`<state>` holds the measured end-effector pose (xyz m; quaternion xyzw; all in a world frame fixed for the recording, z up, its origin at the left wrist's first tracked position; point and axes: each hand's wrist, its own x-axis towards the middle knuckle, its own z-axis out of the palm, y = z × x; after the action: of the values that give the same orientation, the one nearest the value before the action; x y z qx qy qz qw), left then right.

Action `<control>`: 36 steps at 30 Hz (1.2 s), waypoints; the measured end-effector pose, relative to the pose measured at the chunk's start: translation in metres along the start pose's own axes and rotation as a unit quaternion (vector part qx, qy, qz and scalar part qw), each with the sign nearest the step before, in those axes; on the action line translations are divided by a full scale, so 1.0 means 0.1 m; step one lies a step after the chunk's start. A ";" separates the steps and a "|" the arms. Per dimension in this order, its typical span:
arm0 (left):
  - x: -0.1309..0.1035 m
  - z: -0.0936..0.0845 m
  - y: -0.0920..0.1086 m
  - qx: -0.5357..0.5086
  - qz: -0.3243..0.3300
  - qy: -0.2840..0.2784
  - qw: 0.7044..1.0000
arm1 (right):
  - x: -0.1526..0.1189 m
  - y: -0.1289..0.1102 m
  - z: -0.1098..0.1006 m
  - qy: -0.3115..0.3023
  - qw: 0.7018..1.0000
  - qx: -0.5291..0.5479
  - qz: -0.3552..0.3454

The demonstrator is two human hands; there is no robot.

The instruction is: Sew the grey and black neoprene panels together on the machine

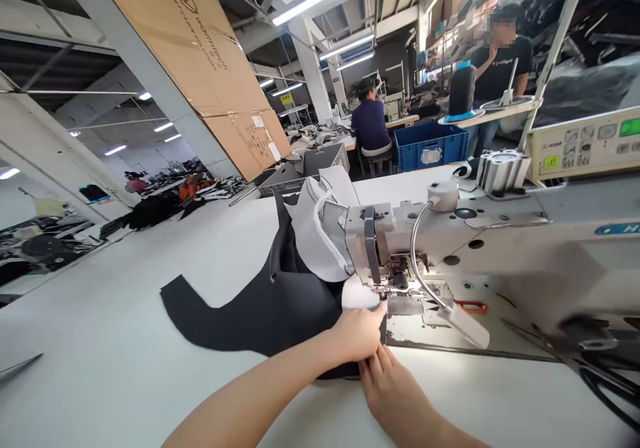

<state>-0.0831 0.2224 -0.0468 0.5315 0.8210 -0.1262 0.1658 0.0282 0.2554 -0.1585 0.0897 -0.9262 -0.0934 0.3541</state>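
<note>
At the sewing machine (525,228): left hand (361,331), right hand (397,391) on black fabric (295,311).
Left fingers curled, right together; can't tell if clamped.

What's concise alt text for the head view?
Left hand and right hand rest on black fabric at a sewing machine, over a white table. Behind, a person sits beside a blue crate.

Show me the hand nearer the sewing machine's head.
The left hand, close below the sewing machine's head; the right hand lies lower in view, farther off.
</note>
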 end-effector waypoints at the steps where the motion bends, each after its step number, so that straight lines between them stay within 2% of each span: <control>1: 0.00 0.00 -0.01 -0.005 0.003 0.001 1.000 | 0.01 0.01 0.01 0.012 1.000 0.000 0.003; 8: 0.04 0.10 -0.06 -0.024 0.001 0.019 1.000 | 0.05 0.05 0.06 0.037 0.999 0.003 0.005; 15: 0.02 0.10 -0.06 -0.068 0.001 0.047 0.997 | -0.06 0.02 0.31 0.068 0.998 0.002 0.015; 21: -0.02 0.06 -0.05 -0.067 -0.002 0.025 0.997 | -0.08 0.00 0.42 0.075 0.997 0.002 0.005; 24: -0.02 0.07 -0.06 -0.060 0.006 0.025 0.998 | -0.03 0.02 0.30 0.048 0.999 0.015 0.003; 27: -0.02 0.12 -0.09 -0.081 0.009 0.053 0.995 | 0.05 0.09 0.06 -0.004 1.000 0.027 0.002; 30: -0.01 0.23 -0.16 -0.121 0.013 0.145 0.982 | 0.12 0.18 -0.15 -0.049 0.996 0.070 0.002; 32: 0.01 0.33 -0.22 -0.141 0.022 0.213 0.967 | 0.14 0.24 -0.22 -0.069 0.992 0.108 0.009; 34: 0.03 0.42 -0.29 -0.163 0.035 0.249 0.954 | 0.16 0.28 -0.24 -0.079 0.986 0.146 0.021; 36: 0.06 0.49 -0.35 -0.183 0.036 0.257 0.948 | 0.17 0.29 -0.26 -0.081 0.979 0.181 0.036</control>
<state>-0.1110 0.1944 -0.0925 0.5361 0.8248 0.1730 0.0476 0.0300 0.2766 -0.1217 0.1111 -0.9560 0.0817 0.2591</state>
